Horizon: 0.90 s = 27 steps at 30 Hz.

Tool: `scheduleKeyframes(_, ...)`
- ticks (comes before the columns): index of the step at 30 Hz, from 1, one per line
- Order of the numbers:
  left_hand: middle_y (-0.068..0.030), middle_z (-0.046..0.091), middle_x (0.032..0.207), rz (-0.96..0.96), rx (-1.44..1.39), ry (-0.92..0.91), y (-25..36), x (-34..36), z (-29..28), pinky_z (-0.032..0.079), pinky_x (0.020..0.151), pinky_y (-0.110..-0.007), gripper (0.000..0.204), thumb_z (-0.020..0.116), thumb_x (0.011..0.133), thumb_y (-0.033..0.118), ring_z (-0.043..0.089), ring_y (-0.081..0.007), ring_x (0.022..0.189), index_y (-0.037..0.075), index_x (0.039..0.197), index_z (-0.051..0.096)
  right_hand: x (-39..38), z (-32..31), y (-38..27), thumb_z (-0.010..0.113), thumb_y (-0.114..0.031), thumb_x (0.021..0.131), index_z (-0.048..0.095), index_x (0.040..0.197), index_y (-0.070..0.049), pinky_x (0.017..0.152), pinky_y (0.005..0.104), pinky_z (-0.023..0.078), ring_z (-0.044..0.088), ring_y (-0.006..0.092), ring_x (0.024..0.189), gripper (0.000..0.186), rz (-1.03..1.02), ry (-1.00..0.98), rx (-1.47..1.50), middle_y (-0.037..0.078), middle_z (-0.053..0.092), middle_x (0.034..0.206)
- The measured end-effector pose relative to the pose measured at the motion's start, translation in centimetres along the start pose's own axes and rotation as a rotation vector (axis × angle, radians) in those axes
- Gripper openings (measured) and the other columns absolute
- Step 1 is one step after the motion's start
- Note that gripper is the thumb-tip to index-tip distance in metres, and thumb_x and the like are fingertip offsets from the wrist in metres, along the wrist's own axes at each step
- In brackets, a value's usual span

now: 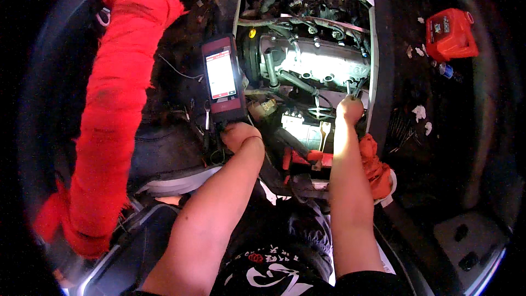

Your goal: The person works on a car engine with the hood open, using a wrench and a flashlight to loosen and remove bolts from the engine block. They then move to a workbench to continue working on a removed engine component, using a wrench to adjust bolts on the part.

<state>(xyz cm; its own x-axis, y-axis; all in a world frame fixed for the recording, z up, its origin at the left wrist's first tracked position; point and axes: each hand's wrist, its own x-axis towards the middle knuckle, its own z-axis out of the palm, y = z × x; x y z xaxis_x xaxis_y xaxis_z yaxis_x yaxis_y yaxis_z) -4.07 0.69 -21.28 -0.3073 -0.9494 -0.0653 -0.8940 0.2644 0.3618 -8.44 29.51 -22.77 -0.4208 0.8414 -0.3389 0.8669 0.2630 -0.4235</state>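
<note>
A handheld diagnostic device (222, 77) with a lit screen and a dark red and black case stands left of the exposed engine. My left hand (239, 136) is closed at its lower end, fingers curled into shadow; what they hold is hidden. My right hand (349, 111) reaches to the near right edge of the brightly lit engine cover (312, 57). Its fingers are closed around something small beside a thin metal rod (349, 86); I cannot make out what. Just left of my right forearm, a wrench (324, 133) lies over a pale box (301, 133).
A long bundle wrapped in red cloth (118, 82) rises along the left. Crumpled orange-red cloth (375, 167) lies beside my right forearm. To the right are a red jug (450, 34), a small blue can (446, 70) and white scraps (419, 112). Hoses and wiring (304, 22) cross the engine bay.
</note>
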Motion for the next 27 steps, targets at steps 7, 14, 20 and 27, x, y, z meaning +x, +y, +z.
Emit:
scheduleKeyframes(7,-0.031,0.065,0.105,-0.088,0.048,-0.081,1.1,-0.1,-0.8,0.05,0.088,-0.051,0.04,0.039,0.095,0.024,0.064,-0.0444,0.1,-0.006,0.102,0.064,-3.6,-2.1,-1.5,0.058,-0.017,0.089,0.066,0.095,-0.001,0.069,0.0373,0.059,0.072,0.0298,0.083,0.019,-0.438,-0.037,-0.64,0.017,0.072,0.092)
scheduleKeyframes(14,-0.0305,0.065,0.107,0.044,0.004,-0.158,-0.1,0.1,-0.3,0.05,0.088,-0.052,0.041,0.038,0.095,0.023,0.063,-0.0441,0.102,-0.006,0.103,0.065,-2.6,-4.1,-1.1,0.058,-0.014,0.089,0.066,0.094,-0.006,0.06,0.0392,0.057,0.07,0.0284,0.079,0.013,-0.941,0.031,-1.075,0.01,0.07,0.084)
scheduleKeyframes(20,-0.0295,0.064,0.109,-0.046,0.089,-0.095,0.8,-0.4,-0.6,0.05,0.088,-0.054,0.043,0.036,0.095,0.026,0.063,-0.0445,0.102,-0.005,0.103,0.064,-3.4,-5.0,-1.6,0.058,-0.017,0.089,0.067,0.086,-0.001,0.062,0.0462,0.057,0.07,0.0363,0.074,0.018,-0.6,0.043,-0.625,0.018,0.069,0.078)
scheduleKeyframes(27,-0.0245,0.062,0.118,-0.188,0.026,-0.231,2.4,-0.4,-2.9,0.051,0.092,-0.047,0.036,0.045,0.093,0.018,0.064,-0.038,0.104,-0.008,0.115,0.056,-4.7,-8.4,-2.5,0.054,-0.014,0.089,0.066,0.095,-0.005,0.061,0.0425,0.058,0.071,0.0331,0.072,0.016,-0.797,-0.136,-0.855,0.019,0.07,0.075)
